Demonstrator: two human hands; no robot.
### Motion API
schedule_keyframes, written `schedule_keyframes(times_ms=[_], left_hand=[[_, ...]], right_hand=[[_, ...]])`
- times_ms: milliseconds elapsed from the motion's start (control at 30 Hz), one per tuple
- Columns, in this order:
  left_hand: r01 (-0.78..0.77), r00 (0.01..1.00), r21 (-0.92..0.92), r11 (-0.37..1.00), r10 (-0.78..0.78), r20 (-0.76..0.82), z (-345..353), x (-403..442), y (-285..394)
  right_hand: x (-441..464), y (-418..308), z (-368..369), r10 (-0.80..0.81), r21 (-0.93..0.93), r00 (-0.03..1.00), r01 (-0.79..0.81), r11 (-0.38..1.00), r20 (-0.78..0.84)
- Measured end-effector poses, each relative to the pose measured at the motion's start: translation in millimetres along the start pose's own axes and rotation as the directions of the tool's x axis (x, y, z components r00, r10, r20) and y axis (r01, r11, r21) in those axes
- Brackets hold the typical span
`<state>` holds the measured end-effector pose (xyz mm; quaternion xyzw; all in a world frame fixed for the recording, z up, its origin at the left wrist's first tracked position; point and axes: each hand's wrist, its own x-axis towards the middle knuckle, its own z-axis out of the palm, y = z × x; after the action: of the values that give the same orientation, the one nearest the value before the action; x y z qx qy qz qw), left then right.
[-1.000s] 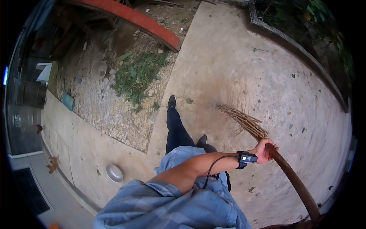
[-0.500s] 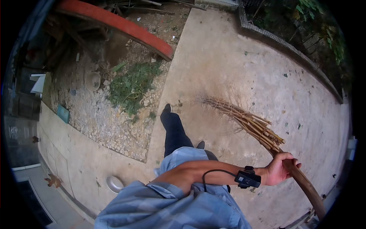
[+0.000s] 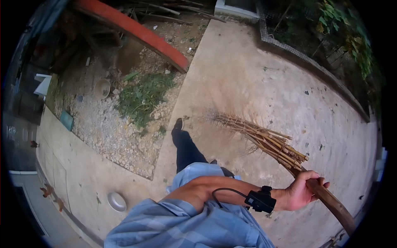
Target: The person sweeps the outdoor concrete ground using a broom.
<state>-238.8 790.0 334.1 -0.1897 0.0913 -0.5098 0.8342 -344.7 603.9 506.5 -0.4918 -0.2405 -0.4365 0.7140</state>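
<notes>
My left hand [image 3: 304,192] is closed around the wooden handle [image 3: 333,204] of a twig broom [image 3: 273,144]. The forearm reaches across my body to the right, with a black device [image 3: 261,199] and a cable strapped near the wrist. Bundled sticks spread out from the handle toward the upper left, and their fine tips blur over the concrete floor [image 3: 231,53]. Past my hand, the handle runs off to the lower right edge. My right hand is out of sight.
Left of the concrete lies a gravel patch with cut greenery [image 3: 142,99], a bowl [image 3: 102,89] and a red beam [image 3: 136,33]. A metal basin [image 3: 117,201] sits at lower left, near chickens [image 3: 46,191]. A low wall [image 3: 318,68] borders the right. My shoe [image 3: 178,124] is close to the gravel edge.
The broom's twig end has shifted a little left and down in view, and my left hand sits slightly lower. Its grip on the handle stays the same. The whole view has shifted slightly.
</notes>
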Motion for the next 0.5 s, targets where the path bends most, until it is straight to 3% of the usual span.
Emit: schedule_keyframes(times_ms=[167, 233, 367, 500], left_hand=[[0.031, 1.000, -0.047, 0.998, -0.031, -0.006, 12.9, 0.5, -7.6], [0.008, 0.996, -0.055, 0.998, -0.003, 0.089, 16.2, 2.3, -11.3], [-0.092, 0.972, 0.032, 0.995, 0.083, 0.222, 30.0, 11.1, -1.2], [-0.065, 0.982, 0.075, 0.995, 0.051, 0.183, 40.2, 11.8, -6.5]], right_hand=[[-45.1, 86.7, 35.7, 0.159, 0.296, 0.984, -0.128, 0.947, -0.083], [-70.8, 128.2, 59.7, 0.234, 0.461, 0.965, -0.155, 0.874, -0.120], [-106.1, 181.5, 98.0, 0.338, 0.701, 0.921, -0.111, 0.705, -0.193], [-114.4, 195.2, 109.4, 0.379, 0.793, 0.879, -0.003, 0.609, -0.288]])
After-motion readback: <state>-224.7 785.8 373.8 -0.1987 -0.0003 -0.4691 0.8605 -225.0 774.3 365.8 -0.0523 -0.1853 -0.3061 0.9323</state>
